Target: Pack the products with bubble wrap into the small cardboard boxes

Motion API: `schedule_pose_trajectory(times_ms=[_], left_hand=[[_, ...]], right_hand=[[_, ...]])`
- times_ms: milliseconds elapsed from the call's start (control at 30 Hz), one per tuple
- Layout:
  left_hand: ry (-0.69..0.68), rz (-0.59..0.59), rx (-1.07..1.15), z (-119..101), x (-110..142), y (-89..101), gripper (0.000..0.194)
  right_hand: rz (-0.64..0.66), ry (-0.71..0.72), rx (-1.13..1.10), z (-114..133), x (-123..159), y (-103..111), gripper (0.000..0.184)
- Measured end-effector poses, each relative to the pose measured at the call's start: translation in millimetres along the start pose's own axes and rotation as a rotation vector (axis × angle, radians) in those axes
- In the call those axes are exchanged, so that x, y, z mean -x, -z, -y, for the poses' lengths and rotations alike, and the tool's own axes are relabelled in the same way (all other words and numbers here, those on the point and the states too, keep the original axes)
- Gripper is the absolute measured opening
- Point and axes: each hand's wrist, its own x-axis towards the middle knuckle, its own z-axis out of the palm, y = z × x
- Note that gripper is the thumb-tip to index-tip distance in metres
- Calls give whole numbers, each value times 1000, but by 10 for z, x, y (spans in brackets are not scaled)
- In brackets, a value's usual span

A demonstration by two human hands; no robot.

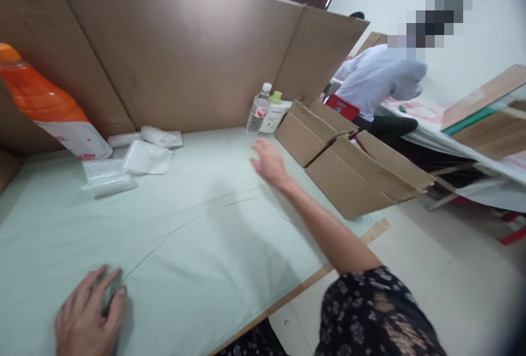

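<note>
My left hand [90,312] rests on the pale green tablecloth [172,268] at the lower left, fingers apart and nothing in them. Stretched out over the cloth, my right hand [268,161] is slightly blurred; its fingers look loosely apart and I see nothing held. Just beyond it stand a clear plastic water bottle [258,109] with a white cap and a white bottle [273,116] with a green cap. To the right of that hand are two open cardboard boxes [306,134] [349,178]. It appears apart from both bottles and boxes.
Pieces of bubble wrap [148,157] lie at the left beside a large orange bottle [57,109] with a white label. A tall cardboard panel [197,55] walls off the back. At the right, a person in a light shirt [376,79] sits by another table [464,137].
</note>
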Motion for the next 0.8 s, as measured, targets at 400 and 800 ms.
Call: schedule_pose_trajectory(times_ms=[400, 800], left_hand=[[-252, -63, 38, -250, -1, -326, 29], [164, 51, 381, -602, -193, 26, 61]], right_hand=[[-211, -237, 270, -1515, -548, 834, 44], [55, 657, -174, 592, 832, 881, 22]])
